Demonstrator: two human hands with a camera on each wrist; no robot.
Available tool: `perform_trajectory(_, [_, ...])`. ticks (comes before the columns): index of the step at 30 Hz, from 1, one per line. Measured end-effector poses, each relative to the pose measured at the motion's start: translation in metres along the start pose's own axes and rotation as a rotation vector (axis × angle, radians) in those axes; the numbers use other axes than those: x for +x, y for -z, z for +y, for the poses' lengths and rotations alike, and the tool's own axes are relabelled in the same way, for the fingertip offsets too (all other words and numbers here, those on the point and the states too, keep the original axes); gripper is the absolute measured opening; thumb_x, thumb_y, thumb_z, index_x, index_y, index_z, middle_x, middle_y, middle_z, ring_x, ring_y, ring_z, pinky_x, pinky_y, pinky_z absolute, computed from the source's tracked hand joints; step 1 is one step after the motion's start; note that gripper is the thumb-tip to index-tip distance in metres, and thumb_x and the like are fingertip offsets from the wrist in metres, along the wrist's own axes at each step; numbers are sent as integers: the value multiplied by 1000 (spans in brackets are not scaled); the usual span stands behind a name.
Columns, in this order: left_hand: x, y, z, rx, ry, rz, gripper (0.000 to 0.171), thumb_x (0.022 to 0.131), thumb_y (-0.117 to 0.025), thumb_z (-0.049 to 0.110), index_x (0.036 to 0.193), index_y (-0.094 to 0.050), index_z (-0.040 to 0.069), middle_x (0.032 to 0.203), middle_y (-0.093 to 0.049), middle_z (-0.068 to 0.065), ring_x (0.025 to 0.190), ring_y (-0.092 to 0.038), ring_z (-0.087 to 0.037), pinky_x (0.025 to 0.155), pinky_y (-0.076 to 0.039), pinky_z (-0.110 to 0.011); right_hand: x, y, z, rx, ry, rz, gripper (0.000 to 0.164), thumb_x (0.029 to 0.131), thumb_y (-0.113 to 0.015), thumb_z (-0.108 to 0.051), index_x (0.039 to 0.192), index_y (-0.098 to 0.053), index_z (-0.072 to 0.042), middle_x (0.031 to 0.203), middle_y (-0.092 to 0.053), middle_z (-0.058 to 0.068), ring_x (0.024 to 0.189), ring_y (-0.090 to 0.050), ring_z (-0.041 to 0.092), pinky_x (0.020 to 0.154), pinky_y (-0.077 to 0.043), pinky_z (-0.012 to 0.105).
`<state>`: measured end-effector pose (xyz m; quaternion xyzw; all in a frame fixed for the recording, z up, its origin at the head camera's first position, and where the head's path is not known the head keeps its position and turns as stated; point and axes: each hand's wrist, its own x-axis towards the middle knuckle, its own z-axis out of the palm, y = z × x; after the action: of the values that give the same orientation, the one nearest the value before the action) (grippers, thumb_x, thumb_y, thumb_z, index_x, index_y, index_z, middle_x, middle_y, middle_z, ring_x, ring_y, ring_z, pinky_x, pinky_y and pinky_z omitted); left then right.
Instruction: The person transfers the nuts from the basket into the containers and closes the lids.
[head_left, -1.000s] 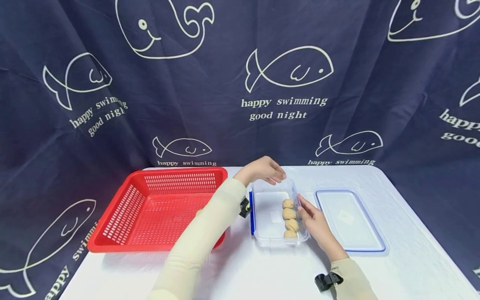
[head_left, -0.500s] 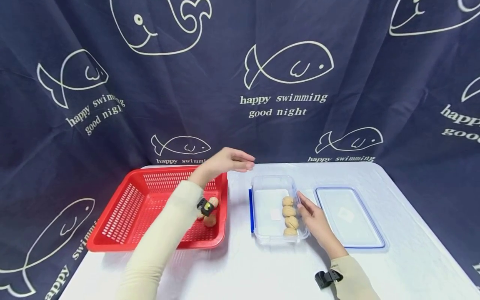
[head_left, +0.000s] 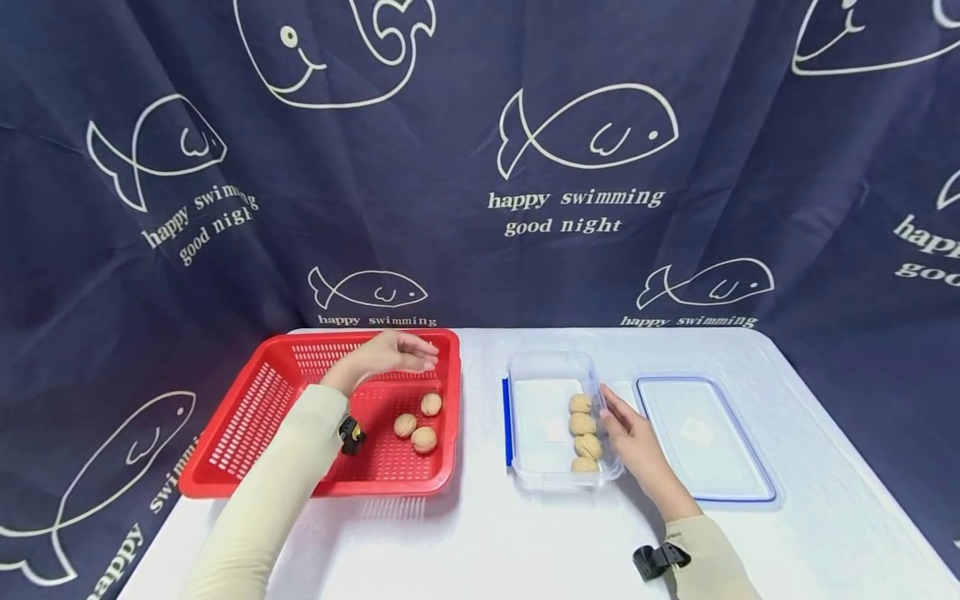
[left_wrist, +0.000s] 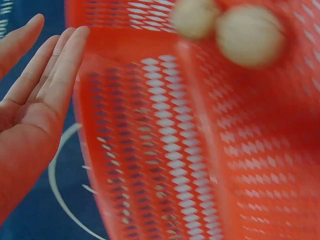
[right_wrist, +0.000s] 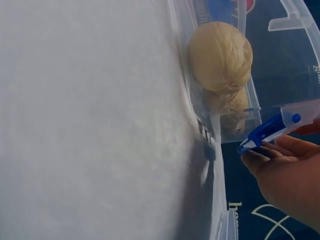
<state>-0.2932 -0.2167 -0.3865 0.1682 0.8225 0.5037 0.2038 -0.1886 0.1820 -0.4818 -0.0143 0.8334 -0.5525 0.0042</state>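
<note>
My left hand (head_left: 393, 353) is over the back of the red plastic basket (head_left: 262, 492), its fingers extended and nothing held. Below it on the basket floor lie three walnuts (head_left: 423, 439); two walnuts (left_wrist: 250, 36) appear blurred in the left wrist view. My right hand (head_left: 637, 446) holds the right side of a clear plastic food container (head_left: 551, 479). In the right wrist view its fingers are around the container's blue-edged side latch (right_wrist: 270, 129). Several walnuts (head_left: 582, 424) stand in a row along the container's right inner wall.
A clear lid with a blue seal (head_left: 705, 442) lies flat to the right of the container. White cloth (head_left: 480, 550) covers the table. A dark blue curtain (head_left: 450, 167) with fish drawings hangs behind the table's far edge.
My left hand has moved left from above the container to over the basket, uncovering the three walnuts there. The right hand has stayed at the container's side.
</note>
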Motion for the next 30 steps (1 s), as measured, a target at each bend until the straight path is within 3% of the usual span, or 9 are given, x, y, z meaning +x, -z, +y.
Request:
perform_trajectory(5, [-1, -6, -23, 98, 19, -17, 36, 85, -68, 1, 119, -62, -9, 113, -67, -23, 100, -67, -20, 89, -52, -30, -1, 0, 2, 9, -1, -11, 51, 104, -42, -24, 152, -28, -11, 153, -28, 20, 138, -32, 37, 108, -33, 42])
perform_trajectory(9, [0, -15, -32, 157, 35, -62, 34, 83, -68, -2, 116, -64, -10, 109, -68, -22, 97, -68, -23, 88, -53, -32, -1, 0, 4, 7, -5, -15, 51, 104, -42, -24, 152, -28, -12, 153, -29, 20, 137, -33, 36, 107, -36, 39])
perform_trajectory(19, [4, -31, -40, 282, 24, -92, 33, 74, -74, -5, 106, -68, -9, 99, -71, -19, 90, -68, -24, 82, -55, -33, 0, -1, 6, 29, -5, -6, 50, 104, -43, -21, 151, -29, -11, 153, -29, 20, 138, -32, 36, 108, -33, 41])
perform_trajectory(22, [6, -30, -45, 315, -4, -120, 33, 71, -79, 0, 102, -70, -7, 94, -72, -14, 86, -67, -21, 80, -55, -34, -1, -1, 6, 36, -3, -8, 50, 104, -43, -20, 151, -29, -10, 153, -28, 20, 138, -31, 36, 109, -32, 40])
perform_trajectory(23, [8, -29, -48, 328, -47, -135, 31, 71, -81, 5, 100, -72, -3, 90, -73, -10, 83, -66, -18, 77, -55, -32, -1, -1, 5, 39, 0, -9, 50, 104, -43, -20, 151, -29, -10, 153, -28, 20, 139, -31, 36, 109, -31, 40])
perform_trajectory(26, [10, -28, -49, 338, -90, -156, 30, 70, -84, 9, 97, -74, 1, 87, -73, -5, 80, -65, -15, 75, -55, -30, -1, -1, 5, 41, 15, -4, 50, 104, -43, -20, 151, -30, -8, 153, -28, 21, 138, -31, 36, 109, -30, 39])
perform_trajectory(29, [10, -31, -45, 337, -79, -144, 28, 71, -83, 6, 95, -73, -3, 86, -73, -9, 78, -65, -15, 74, -55, -30, -1, 0, 3, 43, 21, -2, 50, 104, -43, -19, 151, -30, -8, 153, -28, 20, 139, -30, 36, 110, -29, 39])
perform_trajectory(30, [7, -33, -40, 344, -43, -126, 27, 70, -81, 1, 94, -72, -6, 86, -73, -13, 78, -65, -16, 75, -55, -31, -1, 0, 3, 42, 19, -2, 50, 104, -43, -19, 151, -30, -8, 153, -28, 20, 139, -30, 36, 110, -29, 39])
